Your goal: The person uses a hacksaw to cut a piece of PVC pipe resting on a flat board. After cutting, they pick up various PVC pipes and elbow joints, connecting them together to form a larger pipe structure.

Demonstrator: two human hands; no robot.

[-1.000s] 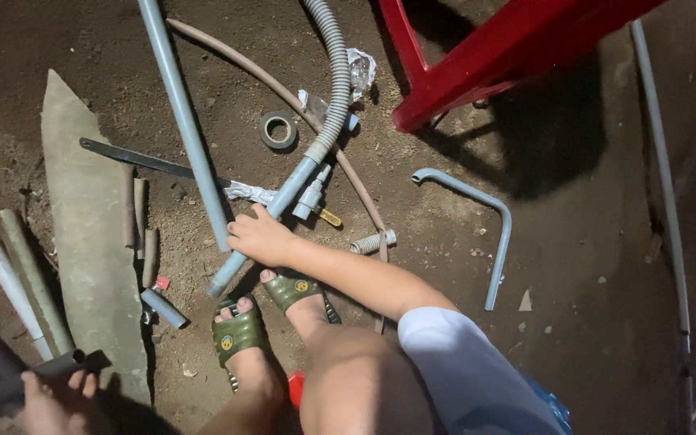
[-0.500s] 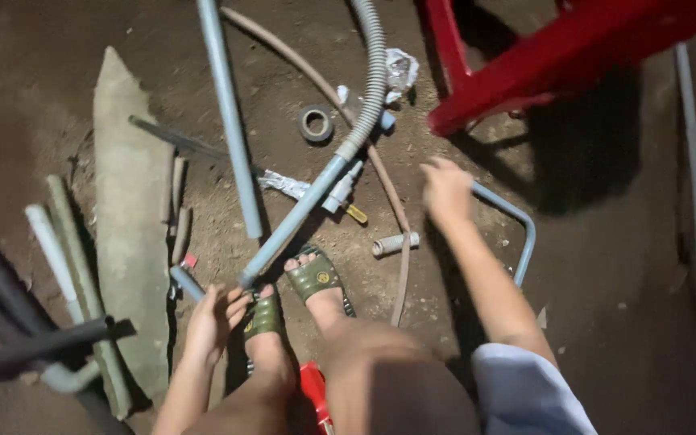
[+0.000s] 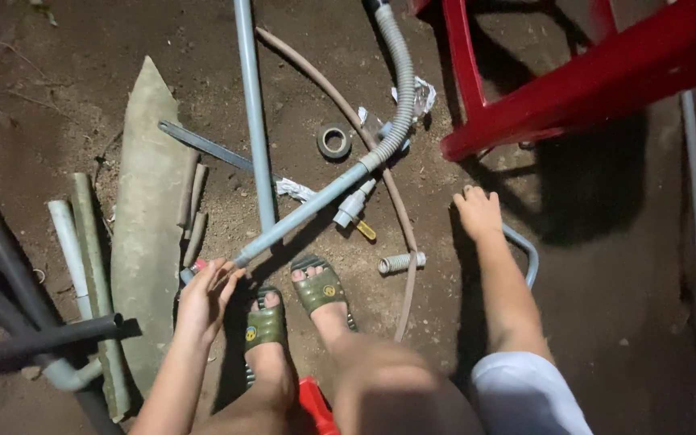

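Two hands: both were low over bare dirt, among loose pipes and fittings.
Left hand (image 3: 203, 296): fingers half curled, tips at the lower end of the slanted grey pipe (image 3: 308, 211); no closed grasp on it could be made out, so whether it held anything I cannot tell.
Right hand (image 3: 478, 213): spread flat, palm down, resting on or just over the bent grey pipe (image 3: 524, 246); not clenched around it.
Pipe end: lay just past the left fingertips, above the green sandals (image 3: 296, 302), and joined upward into a corrugated hose (image 3: 400, 89).
Beside the left hand: a small grey fitting with a red tip (image 3: 192, 267) sat touching or nearly touching the wrist side; a flat stone slab (image 3: 145, 201) lay further out.
Between the hands: a short ribbed coupling (image 3: 401, 262) and a thin brown hose (image 3: 396, 217).
Risk, slip: a light fingertip hold on the pipe end could let it roll off, as the hose's weight pulls on it.
Risk, snag: lifting that pipe might drag the tape roll (image 3: 334, 141) and the valve piece (image 3: 354, 208) near it.
Risk, feet: open toes sat right under the pipe end, so a dropped end could strike them.
Risk, balance: weight on the right palm over a round pipe could shift it sideways.
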